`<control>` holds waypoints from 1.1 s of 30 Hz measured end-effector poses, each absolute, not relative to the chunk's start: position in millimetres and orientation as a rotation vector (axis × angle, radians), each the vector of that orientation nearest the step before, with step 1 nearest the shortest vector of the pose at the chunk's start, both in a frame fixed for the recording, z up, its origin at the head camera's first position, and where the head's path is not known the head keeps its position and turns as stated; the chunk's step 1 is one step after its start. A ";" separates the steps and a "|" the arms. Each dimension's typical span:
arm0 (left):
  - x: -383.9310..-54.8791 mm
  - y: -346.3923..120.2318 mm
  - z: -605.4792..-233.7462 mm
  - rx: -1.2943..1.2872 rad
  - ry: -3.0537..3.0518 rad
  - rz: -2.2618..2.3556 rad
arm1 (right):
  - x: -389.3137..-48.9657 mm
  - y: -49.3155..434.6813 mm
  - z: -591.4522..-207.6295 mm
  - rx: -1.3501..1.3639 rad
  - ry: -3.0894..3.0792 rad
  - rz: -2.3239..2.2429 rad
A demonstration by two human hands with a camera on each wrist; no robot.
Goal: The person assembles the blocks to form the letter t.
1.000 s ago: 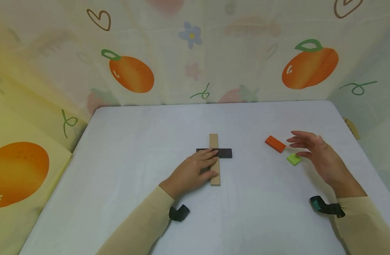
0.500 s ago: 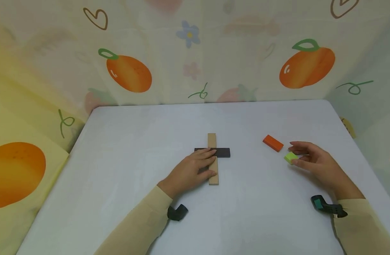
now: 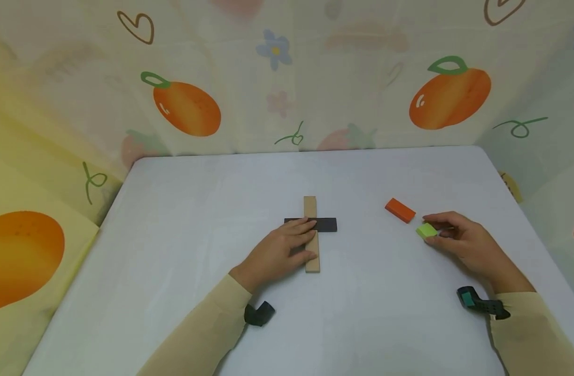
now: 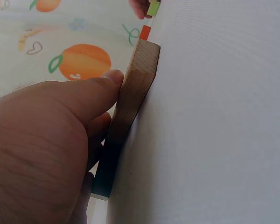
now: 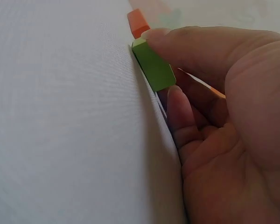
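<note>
A black block (image 3: 325, 225) lies crosswise at mid-table. Light wood shows on either side of it: a far piece (image 3: 310, 207) and a near piece (image 3: 312, 263). My left hand (image 3: 276, 254) rests over this cross, fingertips on the black block and thumb on the near wood, which the left wrist view shows as a thick wooden block (image 4: 135, 84). To the right, my right hand (image 3: 470, 245) pinches a small lime-green block (image 3: 426, 231) between thumb and fingers, low over the table. The right wrist view shows the thumb on its upper edge and a finger at its near end.
An orange block (image 3: 400, 210) lies just beyond and left of the green one. The white table (image 3: 198, 209) ends at a patterned cloth (image 3: 249, 104) behind and at the sides. Each wrist wears a dark band, such as the right wristband (image 3: 481, 304).
My right hand has come down from above the green block, closed thumb and fingers on it and turned it slightly. The left hand stays on the cross. The whole view has shifted a little.
</note>
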State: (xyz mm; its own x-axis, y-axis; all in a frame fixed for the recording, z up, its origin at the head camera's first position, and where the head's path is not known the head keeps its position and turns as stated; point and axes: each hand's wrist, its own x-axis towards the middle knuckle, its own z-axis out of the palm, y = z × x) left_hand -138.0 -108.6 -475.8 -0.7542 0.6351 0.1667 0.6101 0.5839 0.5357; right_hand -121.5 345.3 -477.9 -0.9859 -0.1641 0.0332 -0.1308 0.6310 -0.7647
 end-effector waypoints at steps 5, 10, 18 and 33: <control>-138.4 -108.6 -475.5 1.082 2.755 0.903 | -122.4 344.8 -478.5 -0.297 2.838 -1.315; -138.1 -108.9 -475.4 1.075 2.753 0.894 | -121.9 344.6 -479.7 -0.316 2.854 -1.326; -137.3 -109.0 -475.1 1.074 2.752 0.903 | -121.6 341.4 -478.7 -0.367 2.856 -1.374; -137.0 -109.7 -475.9 1.099 2.767 0.896 | -118.2 318.0 -471.3 -0.516 2.790 -1.489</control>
State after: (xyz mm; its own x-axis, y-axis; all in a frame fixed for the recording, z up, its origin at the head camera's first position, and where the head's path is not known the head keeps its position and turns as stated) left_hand -137.0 -109.7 -475.9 -0.7497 0.6384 0.1743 0.6195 0.5843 0.5243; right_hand -118.2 318.0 -471.3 -0.9463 -0.2509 0.2039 -0.3090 0.5170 -0.7982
